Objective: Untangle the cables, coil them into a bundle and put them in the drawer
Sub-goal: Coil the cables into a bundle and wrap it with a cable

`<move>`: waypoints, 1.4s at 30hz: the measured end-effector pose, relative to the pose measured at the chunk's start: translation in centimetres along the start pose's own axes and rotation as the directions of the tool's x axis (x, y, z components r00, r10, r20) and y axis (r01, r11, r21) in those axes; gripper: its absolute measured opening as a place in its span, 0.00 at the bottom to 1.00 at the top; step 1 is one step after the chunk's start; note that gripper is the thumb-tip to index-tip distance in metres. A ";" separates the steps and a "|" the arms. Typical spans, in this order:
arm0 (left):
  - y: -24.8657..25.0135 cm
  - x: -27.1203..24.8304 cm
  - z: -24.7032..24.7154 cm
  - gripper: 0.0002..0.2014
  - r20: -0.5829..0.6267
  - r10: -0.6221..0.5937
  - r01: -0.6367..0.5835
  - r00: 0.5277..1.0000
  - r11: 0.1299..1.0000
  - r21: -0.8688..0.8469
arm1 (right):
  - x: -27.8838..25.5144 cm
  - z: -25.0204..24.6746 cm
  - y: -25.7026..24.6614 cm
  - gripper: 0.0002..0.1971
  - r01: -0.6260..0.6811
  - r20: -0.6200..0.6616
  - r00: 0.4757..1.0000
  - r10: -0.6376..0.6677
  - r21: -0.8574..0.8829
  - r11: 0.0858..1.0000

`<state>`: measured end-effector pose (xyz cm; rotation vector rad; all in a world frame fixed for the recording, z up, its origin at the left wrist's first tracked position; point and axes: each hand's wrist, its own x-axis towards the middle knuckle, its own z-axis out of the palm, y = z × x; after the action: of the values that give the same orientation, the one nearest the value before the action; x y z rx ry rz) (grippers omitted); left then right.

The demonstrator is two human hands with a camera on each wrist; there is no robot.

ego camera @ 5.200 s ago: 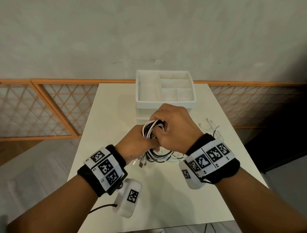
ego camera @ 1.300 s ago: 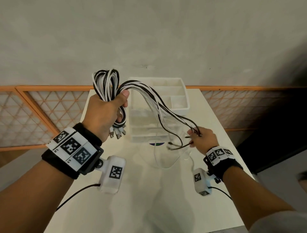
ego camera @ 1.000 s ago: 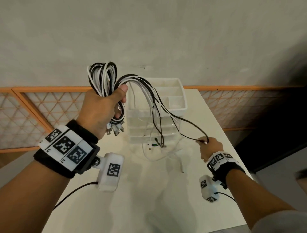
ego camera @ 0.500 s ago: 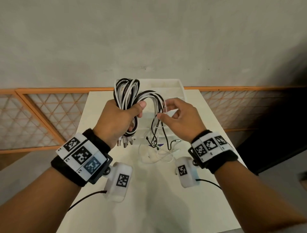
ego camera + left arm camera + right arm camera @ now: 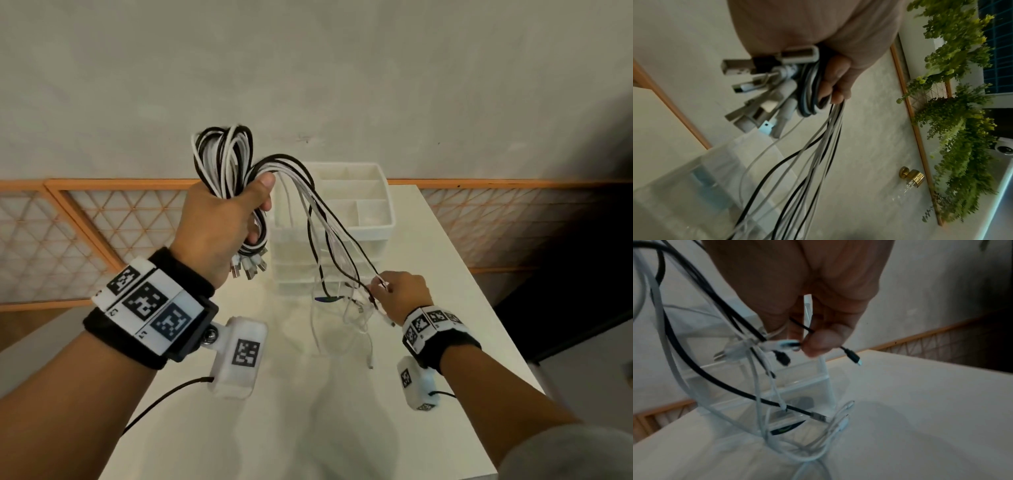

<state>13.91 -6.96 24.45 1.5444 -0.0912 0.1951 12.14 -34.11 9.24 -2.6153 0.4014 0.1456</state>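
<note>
Left of centre in the head view, the left hand (image 5: 219,219) is fisted round the looped cables (image 5: 226,157). Loose strands slope to lower right, crossing the white drawer unit (image 5: 370,219) on the table (image 5: 342,428). The right hand (image 5: 404,294) pinches several strand ends; other plugs dangle.
</note>
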 end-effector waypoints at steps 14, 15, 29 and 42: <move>-3.9 0.2 0.0 0.13 -0.035 -0.133 0.136 0.991 0.982 0.128 | -0.2 -2.5 4.6 0.07 -0.042 -0.228 0.965 0.126 0.344 0.938; -3.7 0.3 -0.2 0.12 -0.030 -0.126 0.129 0.992 0.984 0.126 | -0.7 -2.1 5.3 0.07 -0.080 -0.166 0.980 0.112 0.186 0.979; -1.5 -1.7 0.8 0.16 0.475 -0.155 -0.011 0.866 0.944 0.328 | -4.2 -6.7 -9.9 0.10 0.547 -0.145 0.836 -0.529 0.288 0.786; -4.6 -0.8 -2.1 0.20 0.175 -0.226 0.144 0.958 0.911 0.386 | -4.2 -4.4 -6.1 0.19 0.280 0.077 0.881 -0.467 0.712 0.644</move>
<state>13.84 -5.00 19.77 1.9380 -0.0807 -0.1180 10.20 -30.03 16.56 -1.8401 -0.1829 0.1525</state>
